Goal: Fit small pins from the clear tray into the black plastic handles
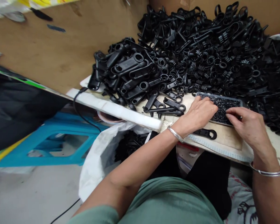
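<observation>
A clear shallow plastic box [236, 101] holds many small black pieces [221, 107]. My left hand [199, 110] reaches over its left end, fingers curled down with the tips hidden among the pieces. At the right end, my right hand [249, 123] has thumb and forefinger pinched together over the pieces; whatever lies between them is too small to make out. A black plastic lever with a toothed ring end [207, 133] lies in front of the box, partly covered by my left wrist.
Black ring-ended handles [130, 65] pile up at the back left, small black rings [210, 60] behind the box. A white foam strip [114, 107] edges the bench. Below are a white sack [95, 158] of black parts and a blue stool [58, 161]. Cardboard [49, 49] walls the left.
</observation>
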{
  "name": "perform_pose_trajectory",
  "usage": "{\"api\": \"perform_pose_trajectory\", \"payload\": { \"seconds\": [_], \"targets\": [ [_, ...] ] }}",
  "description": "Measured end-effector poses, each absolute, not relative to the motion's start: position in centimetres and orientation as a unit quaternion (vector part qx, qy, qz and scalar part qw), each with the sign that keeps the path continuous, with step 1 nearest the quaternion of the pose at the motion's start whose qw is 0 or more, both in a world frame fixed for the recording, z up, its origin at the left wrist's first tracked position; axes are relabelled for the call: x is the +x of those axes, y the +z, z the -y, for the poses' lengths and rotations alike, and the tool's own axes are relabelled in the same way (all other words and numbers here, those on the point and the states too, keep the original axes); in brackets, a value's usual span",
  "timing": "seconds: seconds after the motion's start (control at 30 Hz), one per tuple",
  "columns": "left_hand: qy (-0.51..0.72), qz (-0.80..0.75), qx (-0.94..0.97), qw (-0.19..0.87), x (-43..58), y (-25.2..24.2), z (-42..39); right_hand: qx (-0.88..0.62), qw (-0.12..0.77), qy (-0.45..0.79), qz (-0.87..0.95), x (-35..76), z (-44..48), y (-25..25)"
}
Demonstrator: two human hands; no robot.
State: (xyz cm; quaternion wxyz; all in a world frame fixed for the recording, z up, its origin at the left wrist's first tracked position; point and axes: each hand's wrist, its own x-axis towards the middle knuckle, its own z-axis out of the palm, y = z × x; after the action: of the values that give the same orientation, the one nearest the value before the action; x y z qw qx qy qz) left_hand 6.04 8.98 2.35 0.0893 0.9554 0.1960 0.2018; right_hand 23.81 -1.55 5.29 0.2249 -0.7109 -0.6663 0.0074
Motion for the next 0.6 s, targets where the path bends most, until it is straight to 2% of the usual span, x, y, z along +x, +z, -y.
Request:
{"api": "perform_pose_trajectory", "payload": {
  "seconds": [0.13,0.3,0.4,0.6],
  "targets": [
    [0.193,-0.215,0.951,0.106,5.9,3.5,-8.7,-0.686,0.148,0.015,0.712,22.9,0.9,5.0],
    [0.182,-0.286,0.918,0.208,5.8,5.5,-8.6,-0.693,0.069,-0.004,0.718,21.9,0.1,4.9],
    [0.22,-0.293,0.89,0.27,5.3,5.7,-8.8,-0.701,0.039,-0.016,0.712,21.7,0.0,5.1],
    [0.303,-0.295,0.855,0.3,4.4,5.0,-8.5,-0.696,0.025,-0.025,0.717,21.8,-0.1,5.1]
  ]
}}
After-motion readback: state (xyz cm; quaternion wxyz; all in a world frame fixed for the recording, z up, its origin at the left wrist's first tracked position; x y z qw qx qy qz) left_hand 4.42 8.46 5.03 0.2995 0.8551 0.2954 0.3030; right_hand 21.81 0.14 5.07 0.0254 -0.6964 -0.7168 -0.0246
